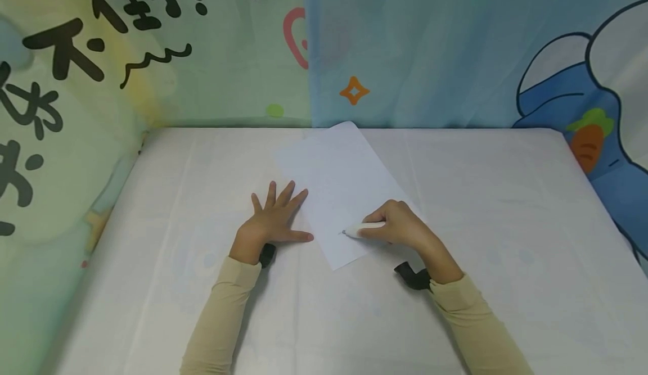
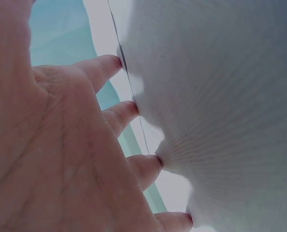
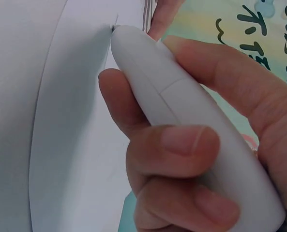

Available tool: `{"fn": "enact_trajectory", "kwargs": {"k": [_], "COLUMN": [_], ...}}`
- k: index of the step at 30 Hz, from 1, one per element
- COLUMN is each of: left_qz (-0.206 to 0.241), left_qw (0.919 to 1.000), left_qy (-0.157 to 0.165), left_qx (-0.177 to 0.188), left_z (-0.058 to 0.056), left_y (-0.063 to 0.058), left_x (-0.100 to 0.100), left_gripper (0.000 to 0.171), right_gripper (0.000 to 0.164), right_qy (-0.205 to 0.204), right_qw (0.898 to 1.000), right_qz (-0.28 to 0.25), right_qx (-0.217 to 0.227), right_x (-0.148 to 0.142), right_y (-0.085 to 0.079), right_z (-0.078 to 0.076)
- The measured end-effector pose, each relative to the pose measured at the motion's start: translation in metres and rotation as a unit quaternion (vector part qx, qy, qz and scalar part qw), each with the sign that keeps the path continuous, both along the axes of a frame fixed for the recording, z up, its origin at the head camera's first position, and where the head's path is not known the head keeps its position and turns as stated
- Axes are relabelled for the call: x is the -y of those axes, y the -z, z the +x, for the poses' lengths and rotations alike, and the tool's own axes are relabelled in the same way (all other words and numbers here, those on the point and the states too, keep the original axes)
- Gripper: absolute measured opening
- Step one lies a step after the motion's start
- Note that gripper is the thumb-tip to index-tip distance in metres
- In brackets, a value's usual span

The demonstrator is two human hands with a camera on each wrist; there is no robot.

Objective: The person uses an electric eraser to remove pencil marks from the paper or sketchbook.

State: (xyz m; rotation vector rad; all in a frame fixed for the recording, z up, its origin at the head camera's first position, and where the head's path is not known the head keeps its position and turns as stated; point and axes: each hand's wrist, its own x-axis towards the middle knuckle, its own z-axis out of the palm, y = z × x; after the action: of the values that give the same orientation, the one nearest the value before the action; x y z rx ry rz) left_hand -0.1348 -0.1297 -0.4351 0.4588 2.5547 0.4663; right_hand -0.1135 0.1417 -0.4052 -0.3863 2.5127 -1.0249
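A white sheet of paper (image 1: 340, 178) lies turned at an angle on the white-covered table. My right hand (image 1: 407, 229) grips a thick, smooth white pen-shaped tool (image 3: 182, 104), fingers curled round its body. Its small dark tip meets the sheet near the lower corner, where a short faint mark shows in the head view. My left hand (image 1: 273, 220) lies flat with spread fingers beside the sheet's left edge, index finger and thumb closest to the paper. The left wrist view shows its fingertips (image 2: 129, 107) pressed down on the pale surface.
The white tablecloth (image 1: 177, 307) spreads around both forearms. A printed curtain (image 1: 430, 43) with lettering and cartoon figures stands along the back and sides. Black wrist mounts (image 1: 412, 276) sit under both cuffs.
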Motion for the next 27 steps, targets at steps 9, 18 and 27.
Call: {"fn": "enact_trajectory", "kwargs": {"k": [9, 18, 27], "left_qz": [0.001, 0.006, 0.003], "left_qw": [1.0, 1.0, 1.0], "left_qy": [-0.001, 0.0, -0.002], "left_qx": [0.001, 0.005, 0.001], "left_z": [-0.0008, 0.0, -0.0001], "left_y": [0.0006, -0.002, -0.0018], "left_x": [-0.0001, -0.0007, -0.001], "left_gripper": [0.099, 0.099, 0.099], "right_gripper": [0.029, 0.033, 0.033], "right_qy": [0.01, -0.002, 0.012], "right_qw": [1.0, 1.0, 1.0], "right_qz": [0.004, -0.007, 0.008], "right_qx": [0.006, 0.007, 0.009], "right_x": [-0.005, -0.0014, -0.0052], "right_y": [-0.0019, -0.0014, -0.0014], "right_z": [-0.001, -0.0013, -0.001]}}
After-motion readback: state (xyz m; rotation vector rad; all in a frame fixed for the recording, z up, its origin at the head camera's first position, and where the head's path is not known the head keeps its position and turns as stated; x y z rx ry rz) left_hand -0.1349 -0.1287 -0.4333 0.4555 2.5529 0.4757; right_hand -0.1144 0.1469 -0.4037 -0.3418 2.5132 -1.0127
